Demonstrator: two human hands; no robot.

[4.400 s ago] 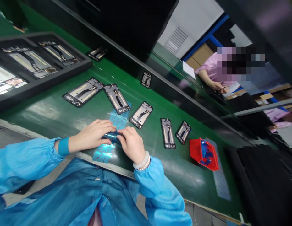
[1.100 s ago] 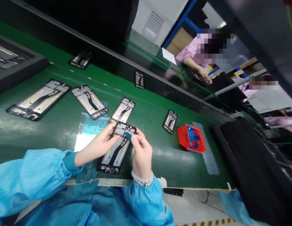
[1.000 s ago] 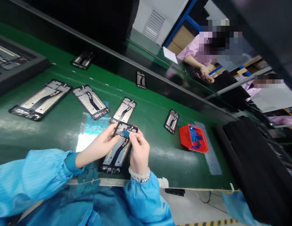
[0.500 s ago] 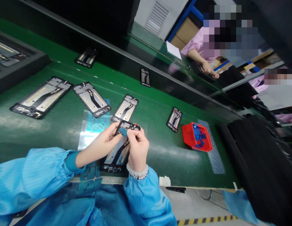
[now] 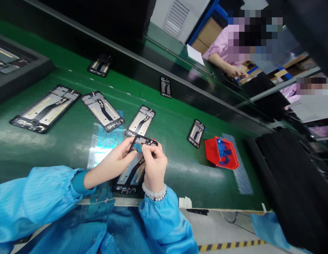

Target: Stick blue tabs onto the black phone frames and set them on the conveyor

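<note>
I held a phone body [image 5: 130, 176] in front of me, its long side running from about one o'clock down to seven, its lower end over the near edge of the green bench [image 5: 185, 180]; I could not tell whether any of it rested there. My left hand [image 5: 114, 158] was closed around its upper left edge, thumb on top and fingers curled along the side. My right hand [image 5: 155, 164] was bent over the upper right part, with thumb and forefinger together at the edge of a blue film piece [image 5: 138, 147] on the phone body; whether they pinched it or only pressed on it, I could not tell. Close by at twelve to one o'clock, a second phone [image 5: 141, 120] lay on the bench; a third phone [image 5: 102, 110] lay at eleven and a fourth phone [image 5: 46, 110] at ten. A sheet of blue film [image 5: 107, 137] lay partly under my left forearm. Farther off, one phone [image 5: 166, 87] lay at one o'clock and another phone [image 5: 196, 134] at two, just short of a red bin [image 5: 211, 153] at three with blue scraps [image 5: 224, 155] inside. A dark foam tray [image 5: 26, 84] stood at ten, and across the bench, between one and two, a person in a pink sleeve [image 5: 219, 49] sat working.
</note>
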